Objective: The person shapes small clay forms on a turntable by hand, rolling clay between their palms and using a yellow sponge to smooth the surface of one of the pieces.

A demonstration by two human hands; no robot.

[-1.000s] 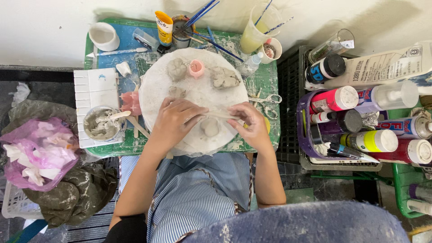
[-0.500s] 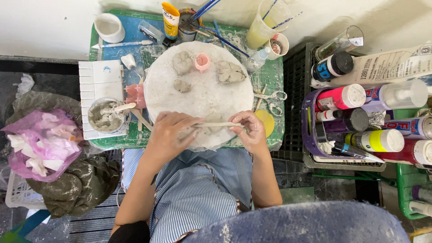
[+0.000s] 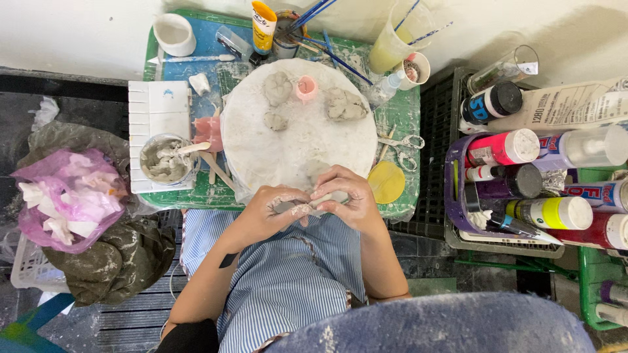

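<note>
We see a small lump of grey clay [image 3: 302, 209], pale and wet-looking, pinched between our two hands at the near edge of the round white board [image 3: 261, 150], just over the front edge of the counter [image 3: 409, 108]. The left hand [image 3: 268, 212] cups it from the left with fingers curled and smeared in clay, while the right hand [image 3: 347, 196] closes over it from the right. With it we hold a thin pale wooden stick [image 3: 322, 199], lying roughly level across the fingers, its end touching the clay. The lump's full shape is hidden by the fingers.
</note>
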